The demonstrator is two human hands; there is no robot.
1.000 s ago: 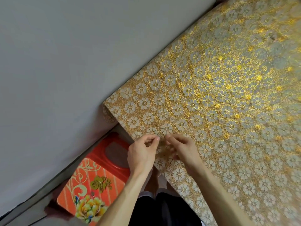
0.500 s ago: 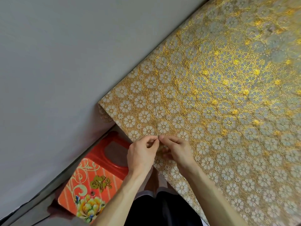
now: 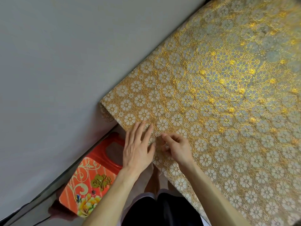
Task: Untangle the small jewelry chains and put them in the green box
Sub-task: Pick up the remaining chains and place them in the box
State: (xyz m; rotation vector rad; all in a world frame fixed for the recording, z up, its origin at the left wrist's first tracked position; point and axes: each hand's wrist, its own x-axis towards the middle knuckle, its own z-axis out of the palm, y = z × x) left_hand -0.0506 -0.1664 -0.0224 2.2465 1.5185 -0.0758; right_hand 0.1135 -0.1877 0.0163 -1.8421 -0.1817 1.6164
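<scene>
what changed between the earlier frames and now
The left hand let go of its pinch and now lies open, fingers straight on the tablecloth. A thin chain now lies drawn out ahead of the hands. The right hand still pinches its near end; the red stool is unchanged.

Soft, even indoor light; the gold pattern on the tablecloth glints brightest toward the upper right. Shadows are faint. Wide-angle bending shows at the edges, with slight softness throughout.
</scene>
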